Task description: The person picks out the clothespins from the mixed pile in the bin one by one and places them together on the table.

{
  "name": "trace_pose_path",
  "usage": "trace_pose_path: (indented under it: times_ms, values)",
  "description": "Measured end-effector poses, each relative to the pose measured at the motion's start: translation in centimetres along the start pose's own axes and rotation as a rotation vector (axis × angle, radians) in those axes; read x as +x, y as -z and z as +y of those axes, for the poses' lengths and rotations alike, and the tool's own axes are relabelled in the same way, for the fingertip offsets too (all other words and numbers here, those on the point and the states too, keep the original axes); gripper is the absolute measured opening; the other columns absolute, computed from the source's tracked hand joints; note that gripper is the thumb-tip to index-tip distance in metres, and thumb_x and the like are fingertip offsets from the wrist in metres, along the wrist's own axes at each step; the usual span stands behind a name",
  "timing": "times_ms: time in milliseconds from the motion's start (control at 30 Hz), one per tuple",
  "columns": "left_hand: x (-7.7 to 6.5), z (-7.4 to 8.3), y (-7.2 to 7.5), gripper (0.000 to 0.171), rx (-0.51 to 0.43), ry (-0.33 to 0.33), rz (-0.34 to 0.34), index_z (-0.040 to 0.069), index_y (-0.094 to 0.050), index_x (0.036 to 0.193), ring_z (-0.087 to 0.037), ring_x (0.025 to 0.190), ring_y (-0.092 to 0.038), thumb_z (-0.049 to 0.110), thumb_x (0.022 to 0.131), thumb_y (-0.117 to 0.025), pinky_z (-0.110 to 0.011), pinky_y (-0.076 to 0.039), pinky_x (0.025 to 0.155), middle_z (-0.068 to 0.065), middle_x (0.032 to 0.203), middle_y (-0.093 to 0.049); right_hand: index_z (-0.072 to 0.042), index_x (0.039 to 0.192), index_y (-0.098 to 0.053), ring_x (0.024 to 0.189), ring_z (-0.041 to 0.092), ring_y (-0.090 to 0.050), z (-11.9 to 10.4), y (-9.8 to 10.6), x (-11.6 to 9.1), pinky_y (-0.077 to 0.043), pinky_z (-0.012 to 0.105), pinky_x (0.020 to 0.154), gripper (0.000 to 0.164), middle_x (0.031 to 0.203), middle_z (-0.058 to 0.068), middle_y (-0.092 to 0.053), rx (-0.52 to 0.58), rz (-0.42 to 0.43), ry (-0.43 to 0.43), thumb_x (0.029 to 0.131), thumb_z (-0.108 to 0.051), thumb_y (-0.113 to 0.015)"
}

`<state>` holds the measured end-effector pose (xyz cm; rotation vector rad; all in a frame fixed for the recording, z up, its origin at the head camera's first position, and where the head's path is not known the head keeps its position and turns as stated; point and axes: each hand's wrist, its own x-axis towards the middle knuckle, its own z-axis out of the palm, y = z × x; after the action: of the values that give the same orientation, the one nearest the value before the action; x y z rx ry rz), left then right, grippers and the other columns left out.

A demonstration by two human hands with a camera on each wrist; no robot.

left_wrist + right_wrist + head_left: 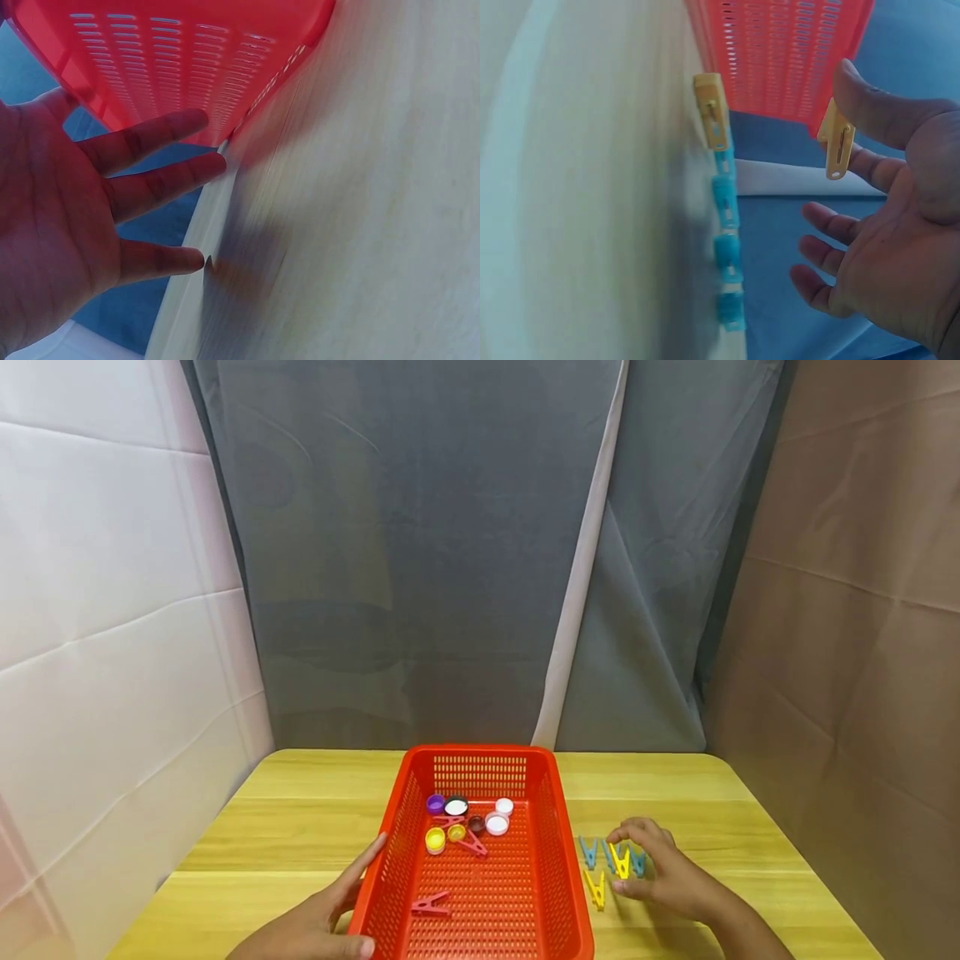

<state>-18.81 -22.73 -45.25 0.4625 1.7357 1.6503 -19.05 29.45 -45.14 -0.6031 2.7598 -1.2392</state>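
Observation:
My right hand [663, 872] pinches a yellow clothespin [838, 142] between thumb and index finger, above the table's right side. The other fingers of that hand are loosely bent. Another yellow clothespin [595, 891] lies on the table just left of the hand. Several blue clothespins [588, 852] are in a row beside it, partly covered by the hand in the head view. My left hand [318, 918] rests at the left side of a red plastic basket [365, 893], thumb at the rim. Its fingers are straight and spread in the left wrist view.
Inside the basket lie pink clothespins [431, 905] and several round caps, among them a purple cap [436, 804], a yellow cap [435, 839] and a white cap [504, 807]. The wooden table [300, 810] ends at grey curtains [450, 568], with cloth walls on both sides.

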Motion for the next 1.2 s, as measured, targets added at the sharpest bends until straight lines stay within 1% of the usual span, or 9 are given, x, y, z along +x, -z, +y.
trace_pose_path:
  times_ms: [133,267,367,467,600,867,1033,1133,1200]
  values:
    - [0.0,-0.1,0.0,0.106,0.002,0.003,0.004,0.055,0.008,0.171,-0.034,0.134,-0.064,0.029,0.105,-0.071,-0.058,-0.063,0.102,-0.03,0.175,-0.017,-0.014,0.134,-0.063,0.141,0.058,-0.031,0.8,-0.5,0.2,-0.043,0.085,0.1,0.049,0.157,0.026,-0.042,-0.011,-0.006,-0.043,0.094,-0.025,-0.087]
    - [0.0,0.0,0.0,0.108,-0.013,0.003,0.0,0.054,0.009,0.171,-0.035,0.135,-0.065,0.028,0.105,-0.072,-0.058,-0.063,0.103,-0.03,0.175,-0.016,-0.022,0.131,-0.066,0.148,0.064,-0.027,1.6,-1.1,0.2,-0.03,0.097,0.1,0.048,0.163,0.031,-0.037,-0.072,-0.004,-0.104,0.09,-0.027,-0.091]
    - [-0.1,0.1,-0.2,0.107,-0.032,0.008,-0.001,0.054,0.01,0.171,-0.036,0.135,-0.064,0.027,0.106,-0.071,-0.059,-0.062,0.103,-0.03,0.175,-0.015,-0.026,0.127,-0.067,0.149,0.066,-0.027,1.9,-1.3,0.1,-0.023,0.1,0.098,0.047,0.164,0.031,-0.038,-0.115,0.007,-0.117,0.088,-0.029,-0.092]
    - [-0.1,0.2,-0.2,0.106,-0.043,0.012,0.0,0.054,0.011,0.171,-0.036,0.135,-0.065,0.028,0.106,-0.07,-0.06,-0.062,0.104,-0.029,0.175,-0.016,-0.026,0.126,-0.068,0.149,0.066,-0.027,2.2,-1.5,0.0,-0.023,0.1,0.098,0.048,0.164,0.031,-0.038,-0.123,0.013,-0.118,0.086,-0.029,-0.094]
    - [0.0,0.1,0.0,0.106,-0.043,0.013,-0.001,0.052,0.012,0.171,-0.036,0.135,-0.064,0.027,0.107,-0.068,-0.06,-0.062,0.104,-0.029,0.174,-0.017,-0.026,0.125,-0.069,0.15,0.068,-0.024,2.4,-1.6,0.0,-0.022,0.1,0.099,0.049,0.165,0.031,-0.038,-0.114,0.013,-0.131,0.083,-0.028,-0.096]
    - [0.1,-0.3,0.3,0.109,-0.011,0.016,0.01,0.053,0.012,0.171,-0.035,0.134,-0.064,0.026,0.105,-0.071,-0.06,-0.063,0.102,-0.03,0.173,-0.018,-0.031,0.124,-0.07,0.153,0.068,-0.019,2.8,-1.9,0.2,-0.023,0.095,0.101,0.053,0.167,0.031,-0.035,-0.113,0.02,-0.145,0.079,-0.031,-0.098]
    - [0.1,-0.2,0.3,0.109,-0.009,0.01,0.001,0.053,0.011,0.171,-0.034,0.134,-0.064,0.026,0.105,-0.071,-0.06,-0.063,0.102,-0.031,0.174,-0.016,-0.036,0.122,-0.072,0.155,0.064,-0.017,3.3,-2.2,0.1,-0.027,0.084,0.103,0.054,0.168,0.029,-0.036,-0.143,0.038,-0.153,0.076,-0.032,-0.1]
    - [0.1,-0.3,0.3,0.109,-0.017,0.011,-0.002,0.054,0.011,0.171,-0.035,0.135,-0.064,0.026,0.105,-0.071,-0.06,-0.062,0.102,-0.032,0.174,-0.015,-0.038,0.119,-0.073,0.156,0.061,-0.016,3.4,-2.4,0.1,-0.026,0.077,0.103,0.054,0.168,0.026,-0.036,-0.173,0.068,-0.149,0.073,-0.034,-0.101]
    - [0.1,-0.3,0.3,0.109,-0.027,0.013,-0.002,0.054,0.011,0.17,-0.035,0.135,-0.064,0.026,0.106,-0.071,-0.061,-0.062,0.102,-0.032,0.174,-0.015,-0.04,0.116,-0.074,0.157,0.06,-0.012,3.3,-2.4,0.1,-0.023,0.077,0.105,0.055,0.169,0.025,-0.036,-0.183,0.088,-0.148,0.07,-0.034,-0.103]
